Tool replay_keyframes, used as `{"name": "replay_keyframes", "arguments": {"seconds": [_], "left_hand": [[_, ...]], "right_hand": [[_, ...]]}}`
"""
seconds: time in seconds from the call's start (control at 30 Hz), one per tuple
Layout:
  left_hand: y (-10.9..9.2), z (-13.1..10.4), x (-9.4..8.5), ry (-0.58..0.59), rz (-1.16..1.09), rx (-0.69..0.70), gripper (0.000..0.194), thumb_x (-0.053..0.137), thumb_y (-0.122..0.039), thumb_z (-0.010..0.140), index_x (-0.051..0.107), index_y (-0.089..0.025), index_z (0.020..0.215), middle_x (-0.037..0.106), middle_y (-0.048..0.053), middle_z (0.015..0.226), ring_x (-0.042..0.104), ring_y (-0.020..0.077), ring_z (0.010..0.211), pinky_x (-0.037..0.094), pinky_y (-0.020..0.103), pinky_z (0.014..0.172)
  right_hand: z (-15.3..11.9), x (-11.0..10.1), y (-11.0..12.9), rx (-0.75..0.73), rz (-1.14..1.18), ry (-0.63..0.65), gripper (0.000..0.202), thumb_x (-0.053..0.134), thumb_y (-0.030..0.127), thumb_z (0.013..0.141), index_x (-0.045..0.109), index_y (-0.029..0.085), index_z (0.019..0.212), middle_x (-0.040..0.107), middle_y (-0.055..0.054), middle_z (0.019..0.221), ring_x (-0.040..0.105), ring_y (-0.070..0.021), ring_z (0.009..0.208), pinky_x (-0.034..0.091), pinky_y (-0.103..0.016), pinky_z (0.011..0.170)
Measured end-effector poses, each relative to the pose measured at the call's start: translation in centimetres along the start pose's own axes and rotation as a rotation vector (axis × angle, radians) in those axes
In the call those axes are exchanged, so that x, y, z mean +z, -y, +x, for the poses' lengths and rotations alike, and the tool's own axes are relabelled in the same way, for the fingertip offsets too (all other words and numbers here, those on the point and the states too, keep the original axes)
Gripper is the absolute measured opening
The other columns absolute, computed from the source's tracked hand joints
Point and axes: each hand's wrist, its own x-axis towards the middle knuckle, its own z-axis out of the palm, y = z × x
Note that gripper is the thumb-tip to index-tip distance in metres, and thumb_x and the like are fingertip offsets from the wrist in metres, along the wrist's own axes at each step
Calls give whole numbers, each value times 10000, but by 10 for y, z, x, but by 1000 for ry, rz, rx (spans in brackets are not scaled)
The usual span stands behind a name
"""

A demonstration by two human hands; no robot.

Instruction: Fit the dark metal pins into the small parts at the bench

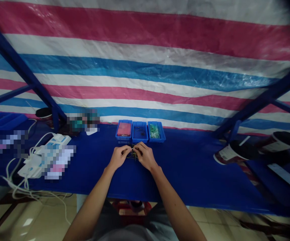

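Observation:
My left hand [120, 156] and my right hand [145, 155] meet over the blue table [182, 167], fingers pinched close together. Between the fingertips shows a thin, pale piece, too small to name. Under and around the fingers lies a small tangle of thin black and yellowish pieces [134, 155], partly covered by my hands. Just beyond stand three small blue bins: one with pink-red flat pieces [124, 129], one with thin dark pieces [140, 131], and one with green and clear pieces [155, 131].
At left lies a white power strip [57, 142] with tangled white cables [16, 187]. Dark tubs [232, 152] stand at right, near a blue frame post [258, 100]. A striped plastic sheet [145, 77] hangs behind. A blue tray [5, 121] sits far left.

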Motion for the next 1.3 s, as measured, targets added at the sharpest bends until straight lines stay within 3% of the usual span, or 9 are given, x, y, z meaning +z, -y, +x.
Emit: {"name": "replay_keyframes", "arguments": {"seconds": [0.37,0.63,0.87,1.3], "left_hand": [[-1,0,1,-8,10,-12,375,519,-425,952,733,-131,860,489,-32,569,377,94,533,308,209,561],[0,0,0,4,11,-8,363,522,-414,953,727,-132,853,531,-27,589,406,92,530,319,210,568],[2,0,1,-9,-2,-15,388,512,-443,956,715,-132,846,530,-26,600,393,92,530,317,213,572],[-4,1,0,-10,-7,-17,365,521,-417,952,725,-131,852,549,-23,597,404,90,525,327,208,570]], "right_hand": [[-1,3,-5,8,15,-8,190,459,241,1015,647,232,986,651,-48,965,641,-164,855,475,-263,793],[0,0,-4,31,-41,24,222,439,260,1023,634,219,925,634,-38,906,618,-150,774,443,-247,730],[0,-2,1,35,14,-2,140,510,269,989,627,216,1043,639,-35,918,610,-147,759,438,-240,683],[1,0,-4,27,-19,32,225,451,258,1017,669,224,976,658,-50,950,644,-157,813,469,-246,762]]}}
